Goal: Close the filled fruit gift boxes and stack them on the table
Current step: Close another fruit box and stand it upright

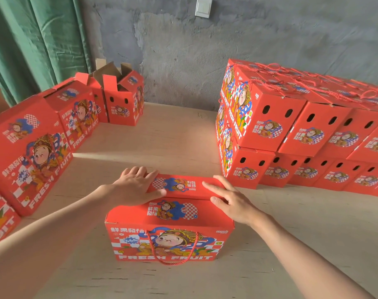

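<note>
1. Grey, patchy plaster wall (270,39) at the back, with a green curtain (33,39) at its left.
2. Pale wooden worktop (162,137), crossed by a band of sunlight.
3. Two-tier stack of closed boxes (302,130), on the right.
4. Row of boxes (33,152) on the left, the farthest with flaps raised.
5. Fruit gift box (168,240), centre front of the worktop.
6. Hands: left hand (134,186) and right hand (231,199), fingers extended, pressing on the box's far lid flap (183,184).
7. White wall switch (203,7).

Both forearms extended inward from the near corners; the left hand (136,186) and right hand (231,200) lay palm-down, fingers (140,172) straight.
</note>
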Demonstrator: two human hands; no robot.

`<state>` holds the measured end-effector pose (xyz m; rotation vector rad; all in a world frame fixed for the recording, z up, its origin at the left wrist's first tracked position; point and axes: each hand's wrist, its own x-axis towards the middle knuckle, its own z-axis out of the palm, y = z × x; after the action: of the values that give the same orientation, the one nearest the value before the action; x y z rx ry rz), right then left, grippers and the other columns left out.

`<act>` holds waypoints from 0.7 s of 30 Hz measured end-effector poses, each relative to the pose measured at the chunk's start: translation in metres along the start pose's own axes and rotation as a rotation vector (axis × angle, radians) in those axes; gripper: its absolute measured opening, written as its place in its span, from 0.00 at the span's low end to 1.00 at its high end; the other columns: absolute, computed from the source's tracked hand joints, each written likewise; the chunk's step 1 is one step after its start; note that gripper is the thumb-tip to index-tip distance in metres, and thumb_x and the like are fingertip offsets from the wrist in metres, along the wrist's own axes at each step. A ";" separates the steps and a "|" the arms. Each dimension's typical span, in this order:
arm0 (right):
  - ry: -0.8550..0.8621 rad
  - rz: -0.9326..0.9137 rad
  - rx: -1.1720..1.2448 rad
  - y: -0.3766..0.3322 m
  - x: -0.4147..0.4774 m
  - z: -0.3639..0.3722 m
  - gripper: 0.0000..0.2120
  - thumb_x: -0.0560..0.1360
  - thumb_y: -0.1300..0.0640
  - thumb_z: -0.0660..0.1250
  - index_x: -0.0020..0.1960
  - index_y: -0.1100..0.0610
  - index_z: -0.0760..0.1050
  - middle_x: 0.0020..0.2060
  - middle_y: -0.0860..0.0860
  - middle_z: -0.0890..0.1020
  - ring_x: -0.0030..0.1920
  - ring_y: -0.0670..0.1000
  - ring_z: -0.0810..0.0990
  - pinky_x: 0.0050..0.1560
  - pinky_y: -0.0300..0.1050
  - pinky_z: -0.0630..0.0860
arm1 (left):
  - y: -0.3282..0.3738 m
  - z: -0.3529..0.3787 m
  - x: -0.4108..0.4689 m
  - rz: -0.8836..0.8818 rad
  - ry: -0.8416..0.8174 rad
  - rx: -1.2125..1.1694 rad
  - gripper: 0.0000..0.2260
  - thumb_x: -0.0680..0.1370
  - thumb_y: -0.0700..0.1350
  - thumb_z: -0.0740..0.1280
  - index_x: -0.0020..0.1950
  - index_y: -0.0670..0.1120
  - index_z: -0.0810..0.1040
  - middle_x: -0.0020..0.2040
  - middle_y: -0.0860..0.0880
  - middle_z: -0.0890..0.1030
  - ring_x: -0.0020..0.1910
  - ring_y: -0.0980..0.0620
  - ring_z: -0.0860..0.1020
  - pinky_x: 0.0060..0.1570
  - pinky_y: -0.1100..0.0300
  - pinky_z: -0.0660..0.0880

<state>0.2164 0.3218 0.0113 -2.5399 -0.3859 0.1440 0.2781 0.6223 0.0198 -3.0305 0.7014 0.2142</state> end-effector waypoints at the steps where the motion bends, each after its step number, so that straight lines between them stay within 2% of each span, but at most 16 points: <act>1: -0.004 -0.003 0.015 0.002 0.000 0.001 0.21 0.80 0.48 0.57 0.62 0.22 0.56 0.72 0.32 0.50 0.70 0.38 0.56 0.64 0.39 0.59 | 0.001 0.003 -0.002 -0.004 0.000 -0.013 0.53 0.58 0.79 0.27 0.76 0.53 0.49 0.68 0.47 0.64 0.70 0.45 0.60 0.71 0.49 0.54; 3: -0.010 -0.005 0.054 0.004 0.000 0.005 0.20 0.81 0.48 0.56 0.63 0.24 0.58 0.71 0.30 0.48 0.69 0.35 0.53 0.65 0.39 0.58 | 0.003 0.009 -0.003 -0.014 0.019 -0.016 0.54 0.56 0.76 0.21 0.77 0.53 0.46 0.69 0.48 0.63 0.71 0.47 0.58 0.72 0.48 0.50; 4: -0.016 -0.002 0.072 0.005 0.000 0.006 0.19 0.81 0.48 0.55 0.64 0.25 0.59 0.71 0.31 0.47 0.69 0.34 0.53 0.65 0.38 0.57 | 0.005 0.011 -0.002 -0.019 0.041 -0.011 0.52 0.58 0.75 0.21 0.77 0.53 0.45 0.70 0.49 0.61 0.72 0.47 0.56 0.72 0.47 0.47; 7: -0.085 -0.003 -0.004 0.006 0.004 -0.001 0.18 0.82 0.48 0.52 0.66 0.28 0.57 0.74 0.34 0.43 0.70 0.35 0.47 0.69 0.39 0.50 | 0.005 0.017 0.004 -0.020 0.070 0.005 0.34 0.74 0.68 0.33 0.77 0.54 0.40 0.77 0.51 0.52 0.76 0.50 0.46 0.71 0.41 0.38; 8: -0.113 -0.016 -0.106 0.008 0.006 -0.005 0.18 0.82 0.47 0.51 0.67 0.28 0.55 0.75 0.36 0.42 0.72 0.37 0.43 0.70 0.41 0.45 | 0.005 0.018 0.005 -0.021 0.070 -0.001 0.31 0.76 0.66 0.37 0.77 0.55 0.38 0.78 0.52 0.47 0.76 0.50 0.41 0.70 0.41 0.36; 10: -0.118 -0.061 -0.264 0.009 0.012 -0.011 0.18 0.82 0.46 0.49 0.67 0.28 0.51 0.75 0.39 0.40 0.74 0.41 0.36 0.72 0.45 0.38 | 0.005 0.018 0.004 -0.019 0.067 -0.010 0.32 0.75 0.66 0.36 0.76 0.56 0.36 0.78 0.53 0.39 0.74 0.51 0.33 0.69 0.42 0.31; 11: -0.102 -0.076 -0.265 0.008 0.014 -0.009 0.18 0.82 0.46 0.49 0.68 0.28 0.51 0.76 0.40 0.41 0.74 0.42 0.37 0.72 0.46 0.38 | 0.005 0.017 0.002 -0.014 0.073 -0.009 0.32 0.73 0.67 0.34 0.75 0.57 0.35 0.77 0.53 0.36 0.73 0.51 0.30 0.68 0.42 0.30; 13: -0.042 -0.052 -0.086 0.006 0.015 0.000 0.19 0.82 0.50 0.52 0.69 0.31 0.57 0.76 0.43 0.48 0.75 0.44 0.47 0.72 0.41 0.48 | 0.008 0.016 -0.002 -0.020 0.089 -0.004 0.30 0.75 0.65 0.34 0.75 0.58 0.36 0.76 0.53 0.34 0.71 0.51 0.28 0.67 0.42 0.29; 16: 0.040 -0.025 0.081 0.010 0.017 0.008 0.18 0.81 0.54 0.56 0.68 0.36 0.66 0.73 0.46 0.59 0.71 0.45 0.62 0.63 0.33 0.57 | 0.028 0.015 -0.014 -0.058 0.100 -0.059 0.25 0.81 0.59 0.40 0.76 0.58 0.38 0.76 0.54 0.34 0.72 0.53 0.30 0.67 0.42 0.29; 19: 0.104 -0.029 0.119 0.009 0.018 0.010 0.18 0.81 0.58 0.58 0.67 0.43 0.71 0.69 0.50 0.64 0.67 0.46 0.66 0.62 0.32 0.59 | 0.085 0.027 -0.036 -0.023 0.146 -0.136 0.28 0.80 0.61 0.38 0.77 0.51 0.39 0.75 0.54 0.34 0.71 0.57 0.30 0.70 0.48 0.32; 21: 0.168 -0.051 0.151 0.006 0.018 0.012 0.18 0.79 0.62 0.60 0.66 0.49 0.74 0.64 0.53 0.68 0.65 0.48 0.68 0.63 0.33 0.60 | 0.124 0.037 -0.050 -0.009 0.196 -0.123 0.32 0.77 0.62 0.35 0.77 0.47 0.41 0.75 0.53 0.35 0.73 0.55 0.32 0.70 0.50 0.32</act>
<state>0.2324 0.3287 -0.0020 -2.3697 -0.3594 -0.0580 0.1743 0.5343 -0.0085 -3.2028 0.7101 -0.0425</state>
